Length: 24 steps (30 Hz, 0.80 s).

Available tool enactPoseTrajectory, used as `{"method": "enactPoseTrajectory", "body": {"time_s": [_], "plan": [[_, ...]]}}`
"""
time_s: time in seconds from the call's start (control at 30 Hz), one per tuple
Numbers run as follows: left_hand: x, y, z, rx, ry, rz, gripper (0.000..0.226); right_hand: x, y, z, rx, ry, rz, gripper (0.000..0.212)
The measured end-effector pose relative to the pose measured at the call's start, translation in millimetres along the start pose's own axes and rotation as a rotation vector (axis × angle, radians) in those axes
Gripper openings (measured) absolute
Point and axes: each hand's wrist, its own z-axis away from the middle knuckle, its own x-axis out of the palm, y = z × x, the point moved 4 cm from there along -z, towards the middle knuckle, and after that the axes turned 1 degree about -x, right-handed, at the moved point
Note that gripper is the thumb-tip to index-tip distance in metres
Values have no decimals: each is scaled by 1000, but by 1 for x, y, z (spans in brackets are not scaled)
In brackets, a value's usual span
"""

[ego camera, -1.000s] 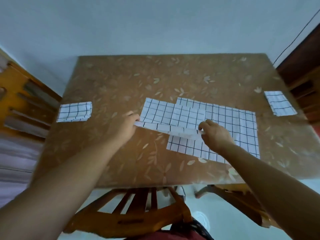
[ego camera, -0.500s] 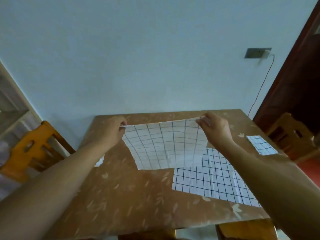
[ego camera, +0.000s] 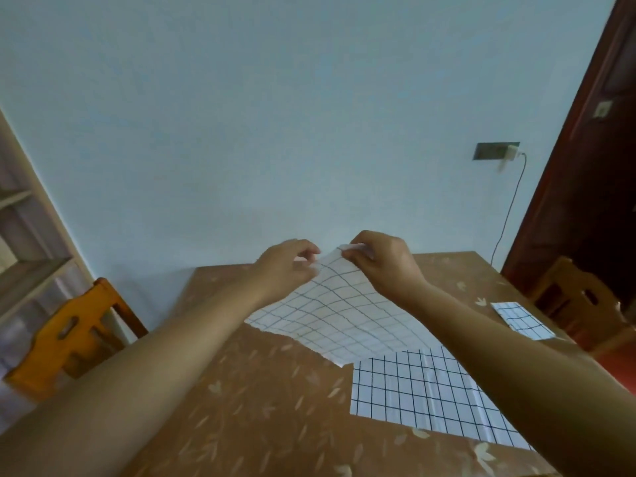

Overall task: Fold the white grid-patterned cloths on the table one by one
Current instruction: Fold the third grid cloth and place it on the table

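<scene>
The left hand [ego camera: 285, 268] and right hand [ego camera: 383, 265] pinch the top corners of the raised cloth [ego camera: 344, 318] together — folding it in half, I think — next, lay it flat.

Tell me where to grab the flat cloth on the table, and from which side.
Pinch the flat cloth at its near-left corner, coming from the near side. It lies spread flat, so only an edge lifts. That corner is uncovered, while the held cloth overhangs the far-left corner and the right arm crosses the right side.
</scene>
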Motion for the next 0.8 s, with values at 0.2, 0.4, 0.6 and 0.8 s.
{"method": "enactPoseTrajectory", "body": {"time_s": [0.2,0.4,0.6,0.8], "plan": [[17,28,-8,107,41,74,15,4,3,0,29,-26,-20,26],[2,13,-8,75,199,132,7,26,58,25,318,-335,-128,35],[-30,-15,-2,15,332,159,11,71,123,64,416,-609,129,21],[-58,-49,10,-53,369,124,22,101,131,65,460,-498,118,19]]}}
